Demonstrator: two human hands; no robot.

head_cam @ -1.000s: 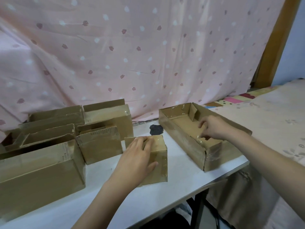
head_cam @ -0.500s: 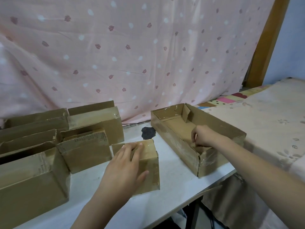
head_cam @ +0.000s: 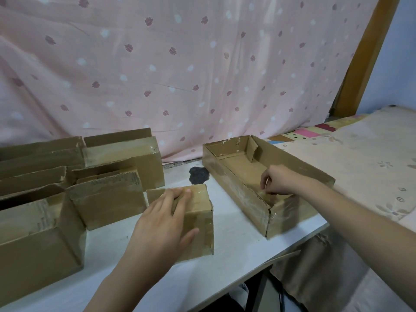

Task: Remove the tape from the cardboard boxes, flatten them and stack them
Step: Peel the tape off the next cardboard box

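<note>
The right hand [head_cam: 278,180] is inside the long open box [head_cam: 236,188], close to its near end wall. Its fingers are curled and they seem to pinch something thin at the inner edge, maybe tape, but I cannot tell for sure what it is. The near corner of this box is covered with shiny clear tape [head_cam: 279,210]. The box lies on the right part of the white table [head_cam: 229,251], with its near corner close to the table edge.

The left hand [head_cam: 163,224] rests flat on the small closed box [head_cam: 198,219], the fingers straight and a little spread on its top, the thumb against the front face. It does not grip the box.

At the left stand several more open cardboard boxes [head_cam: 108,199], close together. A dark spot [head_cam: 198,174] is on the table between the two groups. Behind hangs a pink dotted curtain [head_cam: 180,70].
</note>
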